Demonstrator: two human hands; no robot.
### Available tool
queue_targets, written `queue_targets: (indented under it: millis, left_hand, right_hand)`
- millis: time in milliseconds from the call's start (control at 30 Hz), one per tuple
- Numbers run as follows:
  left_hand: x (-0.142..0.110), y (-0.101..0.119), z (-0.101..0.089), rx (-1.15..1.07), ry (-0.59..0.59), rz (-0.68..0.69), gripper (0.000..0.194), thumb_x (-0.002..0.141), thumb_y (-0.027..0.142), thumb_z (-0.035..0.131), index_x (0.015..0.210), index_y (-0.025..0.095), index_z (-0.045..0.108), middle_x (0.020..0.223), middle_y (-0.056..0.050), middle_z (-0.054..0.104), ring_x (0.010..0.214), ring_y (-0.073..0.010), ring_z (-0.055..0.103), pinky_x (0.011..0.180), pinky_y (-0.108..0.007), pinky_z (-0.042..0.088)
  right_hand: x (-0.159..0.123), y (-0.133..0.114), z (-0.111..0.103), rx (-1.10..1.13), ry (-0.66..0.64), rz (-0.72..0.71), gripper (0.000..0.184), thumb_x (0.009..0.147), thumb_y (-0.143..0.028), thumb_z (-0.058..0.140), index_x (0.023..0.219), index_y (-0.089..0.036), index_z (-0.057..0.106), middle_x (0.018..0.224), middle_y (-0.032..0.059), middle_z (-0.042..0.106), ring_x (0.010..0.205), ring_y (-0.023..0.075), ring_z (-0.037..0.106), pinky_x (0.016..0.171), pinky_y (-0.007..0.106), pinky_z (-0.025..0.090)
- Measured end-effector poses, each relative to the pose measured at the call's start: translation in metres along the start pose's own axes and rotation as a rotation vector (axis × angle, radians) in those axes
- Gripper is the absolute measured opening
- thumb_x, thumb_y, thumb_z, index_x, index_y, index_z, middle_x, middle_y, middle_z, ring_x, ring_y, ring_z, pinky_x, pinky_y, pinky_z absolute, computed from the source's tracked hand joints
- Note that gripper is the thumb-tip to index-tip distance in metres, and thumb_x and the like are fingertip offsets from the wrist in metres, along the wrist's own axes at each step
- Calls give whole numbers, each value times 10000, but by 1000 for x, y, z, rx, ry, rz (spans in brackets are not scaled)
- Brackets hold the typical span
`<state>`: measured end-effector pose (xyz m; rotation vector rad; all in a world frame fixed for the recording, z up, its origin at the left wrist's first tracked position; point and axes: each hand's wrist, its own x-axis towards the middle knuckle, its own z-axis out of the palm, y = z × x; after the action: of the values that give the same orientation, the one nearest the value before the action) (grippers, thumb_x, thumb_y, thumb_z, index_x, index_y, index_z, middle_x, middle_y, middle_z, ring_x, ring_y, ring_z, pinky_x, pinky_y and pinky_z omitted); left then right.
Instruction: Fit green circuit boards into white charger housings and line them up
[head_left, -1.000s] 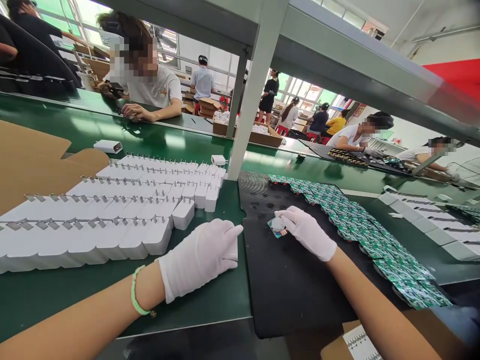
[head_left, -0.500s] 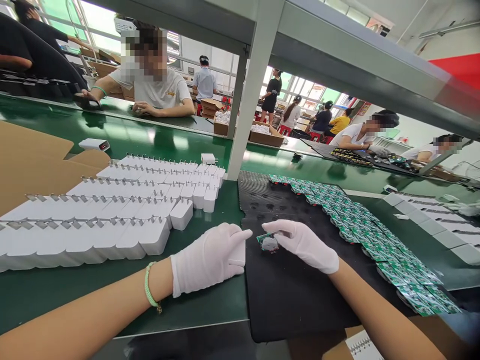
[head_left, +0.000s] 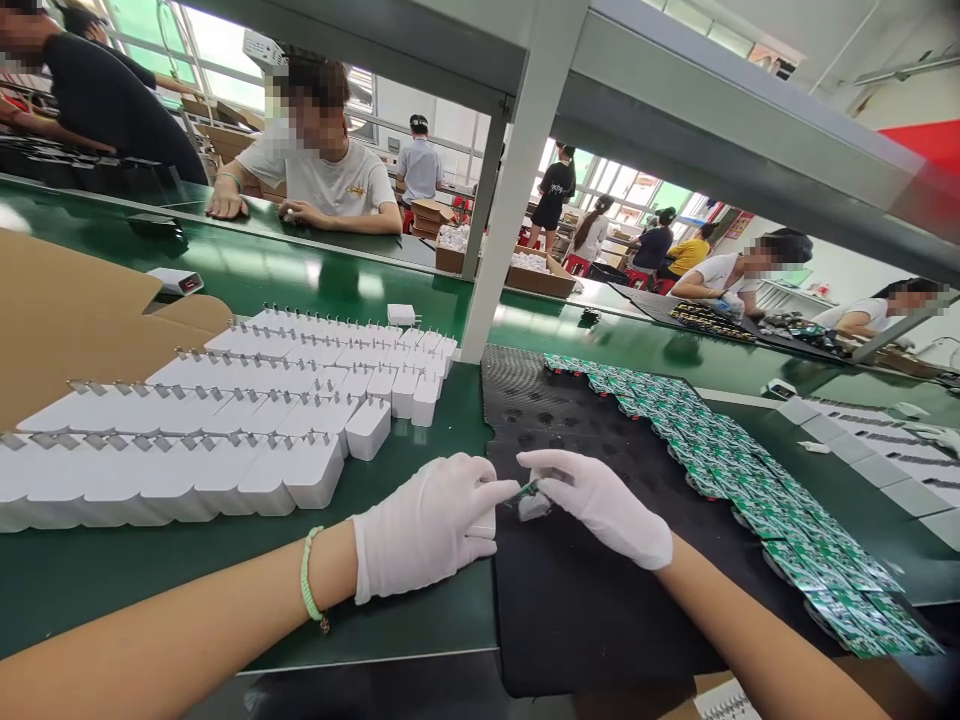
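Circuit board (head_left: 534, 507) tilted, pinched in right hand (head_left: 607, 505), now brought beside left hand (head_left: 420, 525) gripping white casing (head_left: 486, 524); parts close together.

Thin white gloves (head_left: 427, 525), bare forearms, braided pale-green bracelet (head_left: 309, 575) with small charm

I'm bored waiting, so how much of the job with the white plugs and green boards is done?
Maybe partway. Lots of white plugs stand in rows, which looks like the sorted part, but I can't see inside them. The left hand holds a white case, and the right hand holds one small board. Many green boards lie on the black mat, so plenty seems left.
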<state>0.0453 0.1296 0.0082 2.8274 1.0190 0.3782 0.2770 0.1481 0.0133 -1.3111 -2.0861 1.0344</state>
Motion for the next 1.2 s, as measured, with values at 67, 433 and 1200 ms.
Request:
queue_targets:
  millis: [67, 433, 1200]
  left_hand:
    - [0, 1, -1, -2, -15, -3, 378, 812, 285, 645, 1161, 214, 518, 1016, -67, 546, 866, -231, 542, 729, -360, 487]
    - [-2, -5, 1, -118, -5, -212, 586, 751, 324, 724, 1249, 133, 482, 1167, -153, 551, 1059, -318, 545, 894, -462, 489]
    - [8, -3, -9, -632, 52, -396, 542, 610, 212, 748, 1085, 233, 488, 1055, 4, 608, 935, -204, 620, 828, -335, 507]
  right_hand:
    - [3, 4, 1, -72, 109, 22, 228, 873, -285, 520, 1038, -187, 644, 790, 15, 667, 675, 159, 641, 621, 283, 529]
    - [3, 18, -17, -293, 179, -57, 280, 902, -254, 478, 1136, -216, 626, 970, 52, 680, 816, 193, 644, 792, 368, 529]
    - [-22, -13, 0, -451, 223, -593, 449, 752, -124, 601, 1163, -284, 514, 1021, 49, 669, 868, 195, 658, 720, 312, 560]
